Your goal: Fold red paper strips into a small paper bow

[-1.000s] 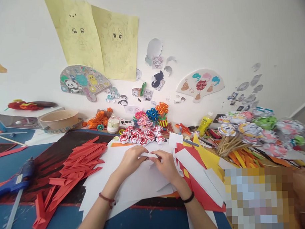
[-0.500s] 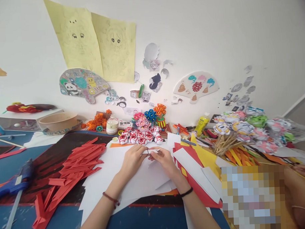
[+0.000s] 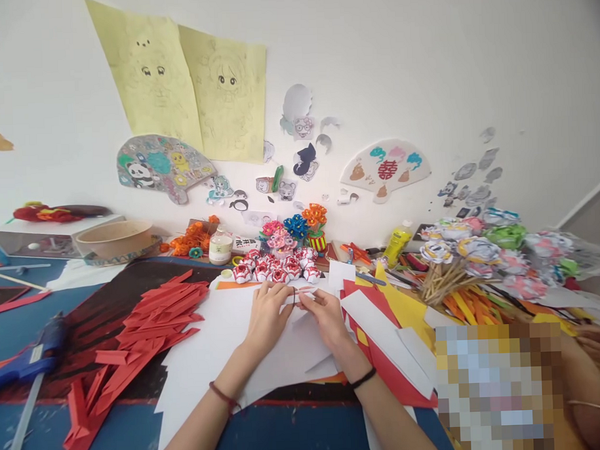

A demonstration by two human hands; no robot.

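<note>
Both hands meet over a spread of white sheets (image 3: 210, 349) at the middle of the table (image 3: 297, 438), and between them they pinch a small white paper strip (image 3: 303, 294). The left hand (image 3: 266, 316) is closed on the strip's left end with thumb and forefinger, the other fingers curled loosely. The right hand (image 3: 327, 314) grips the right part in the same way. The strip sits just above the sheets, near the row of red-and-white paper buds (image 3: 275, 272) behind it, and whether it touches the sheets cannot be told. Its long axis runs left to right across the view, roughly level, with the right end poking past the right fingertips toward the red and yellow card (image 3: 383, 353). A thin dark line crosses it near the left fingers, and it is too small to say whether this is a crease or a mark. The strip looks very light and thin, likely limp unless held taut, easy to crumple or tear, and apt to keep any fold pressed into it. A fingertip pinch at the two ends, flat faces between the pads, seems the sound hold. A heap of red strips (image 3: 155, 315) lies to the left, with a glue gun (image 3: 33, 356) farther left. At the right edge another person's hand (image 3: 599, 346) rests near the flowers on sticks (image 3: 478, 255).
</note>
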